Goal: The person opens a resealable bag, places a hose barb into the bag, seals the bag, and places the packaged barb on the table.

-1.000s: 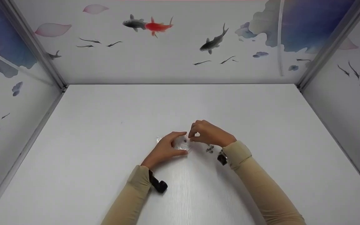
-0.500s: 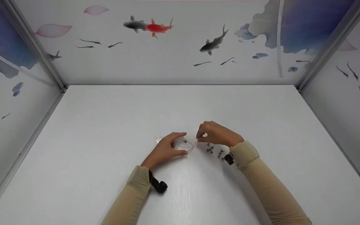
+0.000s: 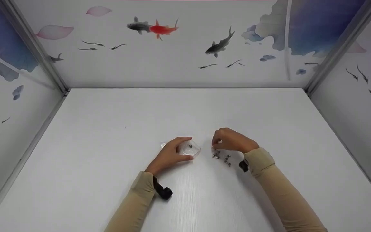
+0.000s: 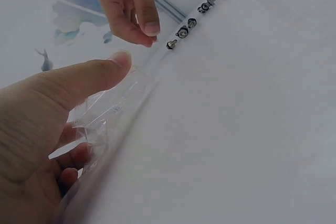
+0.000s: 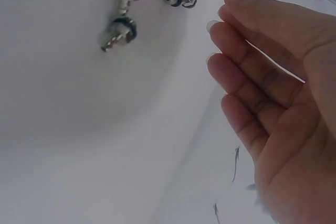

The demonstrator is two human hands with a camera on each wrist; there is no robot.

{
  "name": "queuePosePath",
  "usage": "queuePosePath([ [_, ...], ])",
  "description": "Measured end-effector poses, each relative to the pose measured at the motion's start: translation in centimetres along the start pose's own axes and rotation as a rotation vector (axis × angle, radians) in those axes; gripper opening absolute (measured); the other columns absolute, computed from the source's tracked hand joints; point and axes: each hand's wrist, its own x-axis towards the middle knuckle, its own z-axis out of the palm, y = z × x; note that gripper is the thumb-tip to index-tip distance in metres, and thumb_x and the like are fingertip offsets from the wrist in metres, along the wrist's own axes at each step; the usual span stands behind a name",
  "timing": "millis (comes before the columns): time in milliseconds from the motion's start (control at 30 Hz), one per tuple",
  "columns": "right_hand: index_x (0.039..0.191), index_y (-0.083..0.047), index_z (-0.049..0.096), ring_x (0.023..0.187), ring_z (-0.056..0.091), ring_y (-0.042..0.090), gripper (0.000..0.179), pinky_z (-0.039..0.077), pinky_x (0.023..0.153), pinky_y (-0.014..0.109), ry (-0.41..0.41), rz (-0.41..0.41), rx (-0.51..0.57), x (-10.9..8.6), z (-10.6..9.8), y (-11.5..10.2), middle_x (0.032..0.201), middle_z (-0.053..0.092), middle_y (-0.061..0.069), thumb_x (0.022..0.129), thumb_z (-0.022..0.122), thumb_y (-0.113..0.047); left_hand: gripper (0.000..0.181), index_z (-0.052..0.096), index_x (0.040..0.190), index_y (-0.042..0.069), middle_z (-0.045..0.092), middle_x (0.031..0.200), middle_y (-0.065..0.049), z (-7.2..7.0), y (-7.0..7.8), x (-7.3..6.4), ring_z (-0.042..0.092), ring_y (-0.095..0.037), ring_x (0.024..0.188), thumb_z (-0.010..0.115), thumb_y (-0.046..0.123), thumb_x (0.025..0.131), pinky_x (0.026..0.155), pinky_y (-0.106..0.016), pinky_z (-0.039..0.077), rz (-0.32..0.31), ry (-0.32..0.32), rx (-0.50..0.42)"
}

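Note:
My left hand (image 3: 169, 154) holds a clear plastic zip bag (image 3: 187, 149), thumb and fingers curved around its sides near the mouth. A small metal fitting (image 3: 190, 146) shows inside the bag. In the left wrist view the thumb lies along the edge of the crinkled film (image 4: 113, 100). My right hand (image 3: 232, 140) hovers just behind the loose metal fittings (image 3: 216, 156), fingers bent and thumb near the index finger. Nothing shows between those fingers in the right wrist view, where several silver fittings with black rings (image 5: 123, 30) lie beside the hand.
More fittings (image 3: 227, 160) form a short row on the white table (image 3: 108, 180), right of the bag. White panels with painted fish (image 3: 219, 45) enclose the table at the back and both sides. Each wrist carries a small black camera (image 3: 165, 193).
My right hand has moved away from the bag's mouth, rightward to the loose fittings, uncovering more of them and the bag's mouth. My left hand and the bag have stayed in place.

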Motion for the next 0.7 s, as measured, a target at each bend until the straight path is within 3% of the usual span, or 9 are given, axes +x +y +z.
queuePosePath([
  [67,0.091,-0.008,0.076,0.085,0.062,0.014,0.008,0.052,0.080,0.033,0.001,0.003,0.002,-0.12,0.06,0.19,0.087,0.070,0.001,0.085,0.072,-0.010,0.071,0.051,0.140,0.021,0.053,0.140,0.001,0.00,0.01,0.01,0.049,-0.016,0.122,0.079,0.038,0.078,0.102,-0.039,0.039,0.005,0.001,0.004],
  [300,0.090,-0.009,0.077,0.086,0.062,0.015,0.007,0.052,0.080,0.034,-0.017,0.051,0.024,-0.61,0.15,0.37,0.087,0.070,0.000,0.085,0.072,-0.012,0.070,0.051,0.140,0.022,0.057,0.129,0.005,0.08,0.01,0.03,0.045,-0.015,0.088,0.079,0.037,0.078,0.079,-0.029,0.038,-0.020,-0.014,0.001],
  [567,0.087,-0.011,0.077,0.079,0.059,0.010,0.005,0.052,0.076,0.031,-0.037,0.102,0.039,-0.31,0.69,0.30,0.084,0.069,-0.002,0.084,0.074,-0.015,0.070,0.051,0.140,0.020,0.053,0.139,0.001,-0.01,-0.17,0.02,0.049,-0.016,0.112,0.079,0.037,0.079,0.098,-0.038,0.040,0.004,-0.007,-0.004],
  [700,0.087,-0.011,0.077,0.079,0.059,0.011,0.006,0.052,0.076,0.031,-0.034,0.116,0.034,-0.20,0.85,0.14,0.084,0.070,-0.002,0.083,0.075,-0.015,0.070,0.051,0.140,0.020,0.053,0.139,0.001,0.01,-0.19,-0.01,0.050,-0.017,0.114,0.079,0.037,0.079,0.098,-0.039,0.040,0.001,-0.005,-0.014],
])
